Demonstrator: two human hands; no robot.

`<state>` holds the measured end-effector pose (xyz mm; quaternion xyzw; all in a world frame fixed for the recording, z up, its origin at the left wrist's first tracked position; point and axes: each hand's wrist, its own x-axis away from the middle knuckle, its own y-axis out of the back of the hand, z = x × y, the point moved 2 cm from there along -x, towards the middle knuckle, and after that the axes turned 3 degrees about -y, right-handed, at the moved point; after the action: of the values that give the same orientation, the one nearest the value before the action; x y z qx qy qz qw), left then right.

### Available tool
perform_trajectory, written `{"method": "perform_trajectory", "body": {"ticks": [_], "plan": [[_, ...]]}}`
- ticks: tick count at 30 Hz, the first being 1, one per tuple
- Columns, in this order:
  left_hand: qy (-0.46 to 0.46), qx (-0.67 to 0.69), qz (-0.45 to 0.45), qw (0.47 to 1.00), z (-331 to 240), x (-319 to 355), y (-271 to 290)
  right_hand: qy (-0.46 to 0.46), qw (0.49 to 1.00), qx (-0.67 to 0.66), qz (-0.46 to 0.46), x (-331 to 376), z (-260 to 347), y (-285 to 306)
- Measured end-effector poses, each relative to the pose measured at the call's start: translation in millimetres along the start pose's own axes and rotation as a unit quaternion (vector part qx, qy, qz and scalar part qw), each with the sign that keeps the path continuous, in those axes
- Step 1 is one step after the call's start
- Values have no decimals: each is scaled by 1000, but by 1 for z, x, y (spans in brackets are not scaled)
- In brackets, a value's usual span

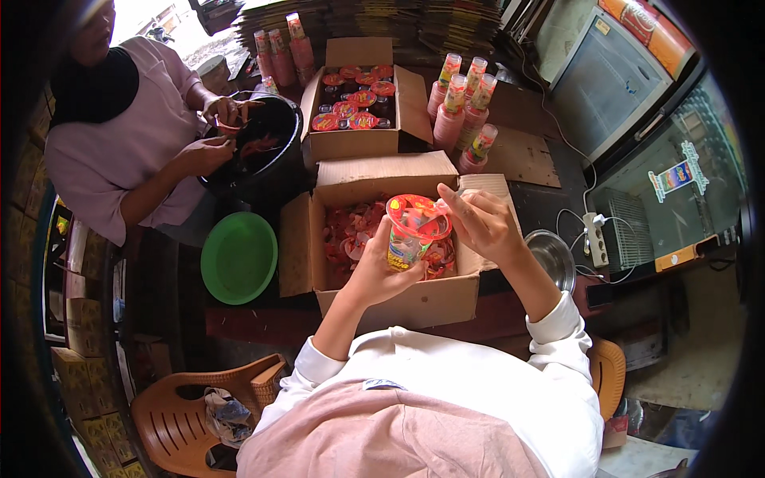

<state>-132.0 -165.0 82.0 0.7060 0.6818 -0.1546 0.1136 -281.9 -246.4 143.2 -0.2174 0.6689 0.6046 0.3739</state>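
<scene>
A clear plastic cup with a colourful print (408,248) and a red film lid (416,209) is tilted above an open cardboard box (398,309). The fingers of my left hand (381,269) wrap round its side. My right hand (488,227) is at the lid's right edge, its fingertips closed together on a small whitish bit I cannot make out clearly. Beneath the cup, the box holds a heap of red and clear lid pieces (349,237). Part of that heap is hidden by my hands and the cup.
Behind stands a carton (351,145) of red-lidded cups, with stacked cups (450,119) to its right. A green basin (239,259) and black bucket (267,147) are left, where a co-worker (131,127) handles a cup. A metal bowl (551,259) and power strip (596,239) lie right.
</scene>
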Motion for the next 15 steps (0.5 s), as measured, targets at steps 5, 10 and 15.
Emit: {"method": "perform_trajectory", "body": {"ticks": [5, 10, 15], "plan": [[56, 34, 24, 998, 5, 4, 3, -13, 1000, -9, 11, 1, 1, -1], [95, 127, 52, 986, -1, 5, -8, -21, 1000, -8, 11, 4, -5, -5], [103, 114, 57, 987, 9, 2, 7, -21, 1000, -5, 17, -1, -9, 3]]}}
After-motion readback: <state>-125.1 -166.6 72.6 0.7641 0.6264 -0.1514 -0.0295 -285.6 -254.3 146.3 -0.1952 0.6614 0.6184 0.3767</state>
